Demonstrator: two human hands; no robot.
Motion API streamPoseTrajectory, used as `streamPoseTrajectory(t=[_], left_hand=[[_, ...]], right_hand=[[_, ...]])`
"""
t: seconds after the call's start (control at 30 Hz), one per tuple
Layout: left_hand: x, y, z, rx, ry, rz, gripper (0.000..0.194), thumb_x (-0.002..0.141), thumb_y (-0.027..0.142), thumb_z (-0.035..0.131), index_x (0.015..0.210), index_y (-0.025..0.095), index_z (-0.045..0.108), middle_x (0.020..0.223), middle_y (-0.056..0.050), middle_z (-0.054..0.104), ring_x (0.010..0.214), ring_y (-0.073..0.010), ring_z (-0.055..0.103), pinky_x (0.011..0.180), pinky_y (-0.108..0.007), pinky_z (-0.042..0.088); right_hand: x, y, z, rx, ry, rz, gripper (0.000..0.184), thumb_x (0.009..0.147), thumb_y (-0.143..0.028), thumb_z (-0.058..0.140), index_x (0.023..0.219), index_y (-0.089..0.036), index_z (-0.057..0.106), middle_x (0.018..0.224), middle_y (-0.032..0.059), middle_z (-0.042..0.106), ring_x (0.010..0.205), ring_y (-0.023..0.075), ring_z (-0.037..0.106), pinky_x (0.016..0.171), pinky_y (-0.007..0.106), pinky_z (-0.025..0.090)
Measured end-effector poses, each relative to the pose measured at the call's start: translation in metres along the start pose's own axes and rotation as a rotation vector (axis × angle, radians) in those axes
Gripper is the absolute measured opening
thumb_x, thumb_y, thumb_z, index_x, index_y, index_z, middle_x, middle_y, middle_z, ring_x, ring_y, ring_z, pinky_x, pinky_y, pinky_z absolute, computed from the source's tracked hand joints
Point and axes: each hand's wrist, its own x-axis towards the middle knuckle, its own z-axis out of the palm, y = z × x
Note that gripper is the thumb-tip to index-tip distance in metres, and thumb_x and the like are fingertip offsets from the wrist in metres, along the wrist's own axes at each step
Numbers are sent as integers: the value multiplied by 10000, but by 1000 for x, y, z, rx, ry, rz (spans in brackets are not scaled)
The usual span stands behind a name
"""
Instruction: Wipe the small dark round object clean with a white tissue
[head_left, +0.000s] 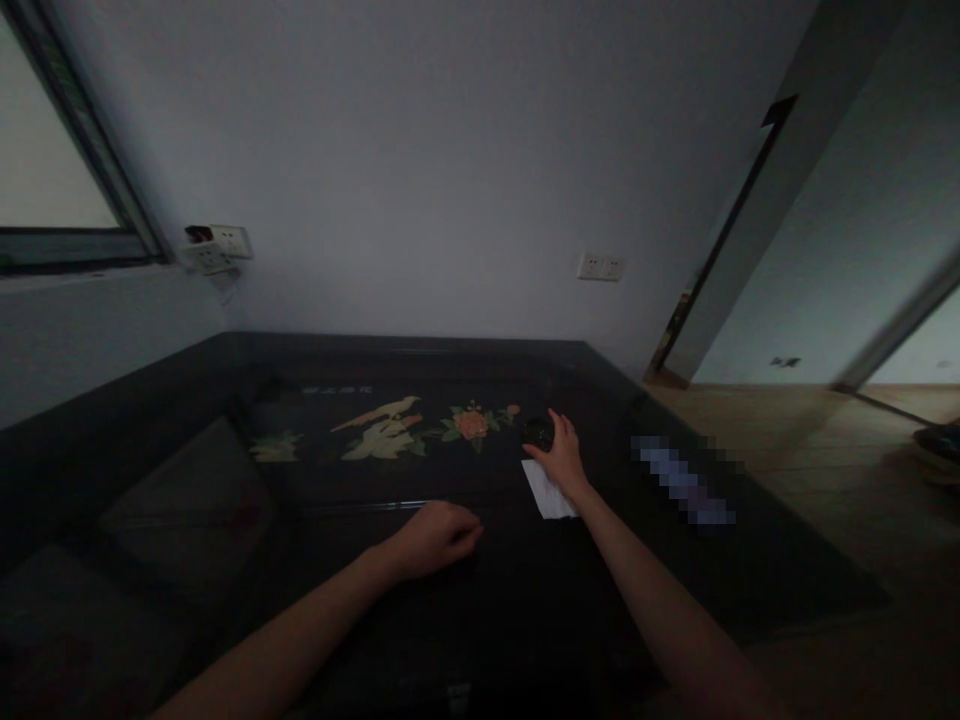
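Note:
My right hand (561, 458) curves its thumb and fingers around the side of a small, dark, round object (537, 433), which looks like a glass dish or ashtray; its exact kind is hard to make out in the dim light. Just below it, a white sheet of paper (547, 496) lies on the table, partly covered by this hand and wrist. To the left and nearer to me, my left hand (441, 537) rests on the dark glossy tabletop (525, 620) with its fingers curled in. Nothing shows in it.
Painted birds (382, 430) and a flower (470, 424) decorate the tabletop. A blurred, pixelated bluish item (682, 480) lies at the right. The table meets a wall with sockets (601, 267); more sockets (229, 241) sit near the window. Wooden floor (765, 420) extends beyond the right edge.

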Motion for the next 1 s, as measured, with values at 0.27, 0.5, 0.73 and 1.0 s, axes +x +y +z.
streamPoseTrajectory(t=[0.27, 0.5, 0.73, 1.0], left_hand=[[1, -3, 3, -36, 20, 18, 253, 873, 194, 429, 623, 181, 464, 605, 18, 513, 556, -103, 446, 569, -228, 305], [1, 3, -2, -39, 42, -5, 255, 872, 186, 437, 621, 176, 482, 620, 8, 539, 581, -105, 480, 574, -218, 334], [1, 2, -3, -145, 205, -105, 158, 882, 199, 438, 822, 187, 584, 810, -24, 636, 751, -140, 581, 700, -246, 436], [6, -10, 4, -561, 625, -188, 506, 857, 330, 553, 1306, 186, 369, 1315, -151, 476, 1229, -250, 469, 990, -412, 433]], right_hand=[[2, -2, -3, 0, -56, 33, 840, 701, -400, 708, 1405, -141, 330, 1347, 191, 462, 1281, 333, 444, 1034, 488, 380], [3, -11, -8, 31, 26, -14, 719, 698, -352, 685, 1338, -153, 426, 1238, 156, 533, 1168, 320, 530, 992, 493, 424], [-9, -50, -17, 179, 7, -156, 718, 727, -349, 676, 1368, -201, 388, 1277, 134, 508, 1145, 284, 540, 1009, 485, 424], [-48, -106, -10, 249, -358, -331, 817, 699, -290, 724, 1413, -221, 332, 1361, 128, 484, 1260, 282, 467, 1071, 473, 365]])
